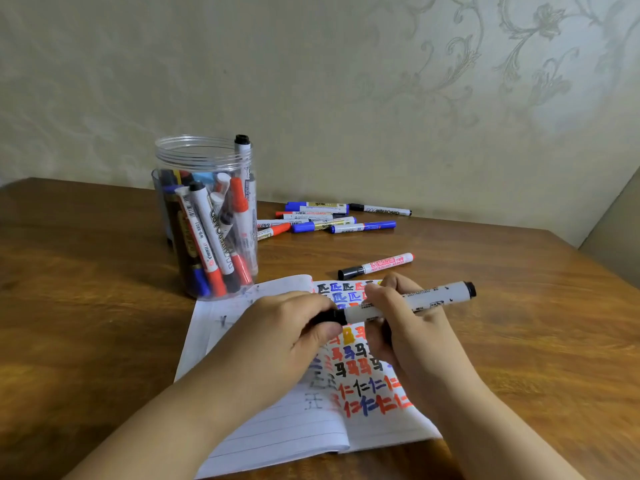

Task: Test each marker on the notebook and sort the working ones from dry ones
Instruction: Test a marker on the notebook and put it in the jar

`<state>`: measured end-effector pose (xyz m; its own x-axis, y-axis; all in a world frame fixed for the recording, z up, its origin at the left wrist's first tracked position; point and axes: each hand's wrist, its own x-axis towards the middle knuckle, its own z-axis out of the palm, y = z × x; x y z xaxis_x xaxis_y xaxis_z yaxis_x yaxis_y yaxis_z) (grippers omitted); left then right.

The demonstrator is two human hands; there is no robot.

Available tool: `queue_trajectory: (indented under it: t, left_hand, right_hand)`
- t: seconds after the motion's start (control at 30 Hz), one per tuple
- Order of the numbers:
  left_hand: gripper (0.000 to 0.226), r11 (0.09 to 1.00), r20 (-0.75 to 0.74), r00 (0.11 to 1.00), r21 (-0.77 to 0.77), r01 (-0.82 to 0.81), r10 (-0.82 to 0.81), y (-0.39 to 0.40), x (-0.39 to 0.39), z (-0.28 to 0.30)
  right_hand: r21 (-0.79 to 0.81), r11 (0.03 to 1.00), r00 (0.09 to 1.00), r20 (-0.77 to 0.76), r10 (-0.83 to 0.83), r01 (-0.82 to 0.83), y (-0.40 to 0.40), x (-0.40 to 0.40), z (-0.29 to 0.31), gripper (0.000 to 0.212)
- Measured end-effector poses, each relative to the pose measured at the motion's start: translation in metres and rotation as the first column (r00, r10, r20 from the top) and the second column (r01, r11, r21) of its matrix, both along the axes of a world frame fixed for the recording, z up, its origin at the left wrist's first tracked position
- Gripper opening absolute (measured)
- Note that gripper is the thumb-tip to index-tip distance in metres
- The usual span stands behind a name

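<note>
Mid-task. Right hand grips white black-capped marker by the barrel; left hand fingers pinch its cap, over scribbled lined notebook. Beyond fingers: sorted marker pile, lone black-capped marker. Clear plastic jar mostly full — plenty left.

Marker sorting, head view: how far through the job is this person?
Partway. Done: the notebook carries many test marks, a group of markers lies near the wall, and one lone marker lies nearer the notebook. In hand: the left hand grips the cap of a black marker, the right hand its barrel. Left: the jar holds many markers.
</note>
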<state>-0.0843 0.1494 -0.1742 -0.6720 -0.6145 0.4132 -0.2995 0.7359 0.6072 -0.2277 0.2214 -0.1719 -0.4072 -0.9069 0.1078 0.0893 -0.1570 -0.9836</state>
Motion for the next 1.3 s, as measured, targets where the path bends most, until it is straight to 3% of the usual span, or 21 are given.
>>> queue_trajectory:
  t: [0.27, 0.43, 0.6, 0.73, 0.87, 0.97, 1.07, 1.2, 1.3]
  left_hand:
    - [0.016, 0.988, -0.081, 0.996, -0.151, 0.022, -0.035, 0.007, 0.0, -0.006]
    - [0.014, 0.996, -0.068, 0.997, -0.089, 0.026, -0.032, 0.009, -0.001, -0.002]
    - [0.013, 0.996, -0.027, 0.997, -0.042, -0.075, 0.074, 0.001, -0.001, 0.003]
    - [0.012, 0.987, -0.035, 0.987, -0.034, -0.156, 0.155, -0.008, 0.014, 0.019]
    - [0.018, 0.971, -0.119, 0.967, -0.05, -0.232, 0.225, -0.019, 0.036, 0.041]
    - [0.027, 0.945, -0.206, 0.926, -0.012, -0.326, 0.317, -0.035, 0.06, 0.045]
    - [0.03, 0.925, -0.194, 0.907, 0.006, -0.381, 0.375, -0.048, 0.071, 0.035]
    - [0.021, 0.937, -0.139, 0.928, 0.083, -0.338, 0.347, -0.05, 0.077, 0.011]
    - [0.016, 0.955, -0.137, 0.945, 0.036, -0.294, 0.296, -0.052, 0.081, 0.004]
  right_hand:
    - [-0.078, 0.996, 0.996, 0.079, -0.045, 0.051, 0.006, 0.015, 0.001, 0.042]
    - [-0.021, 0.999, 0.996, 0.078, -0.041, 0.042, 0.006, 0.013, 0.0, 0.044]
    - [0.001, 0.998, 0.998, 0.002, -0.065, 0.065, 0.005, 0.003, 0.009, 0.03]
    - [-0.111, 0.982, 0.978, 0.16, -0.132, 0.15, 0.012, -0.007, 0.028, 0.029]
    - [-0.169, 0.976, 0.978, -0.132, -0.16, 0.137, 0.005, 0.004, 0.053, 0.028]
    - [-0.351, 0.917, 0.924, -0.25, -0.289, 0.191, -0.012, 0.01, 0.091, 0.02]
    - [-0.448, 0.882, 0.849, -0.399, -0.345, 0.148, -0.047, 0.019, 0.129, 0.017]
    - [-0.43, 0.896, 0.756, -0.551, -0.354, 0.106, -0.101, 0.037, 0.153, 0.011]
    - [-0.319, 0.943, 0.608, -0.73, -0.312, 0.101, -0.135, 0.05, 0.153, 0.007]
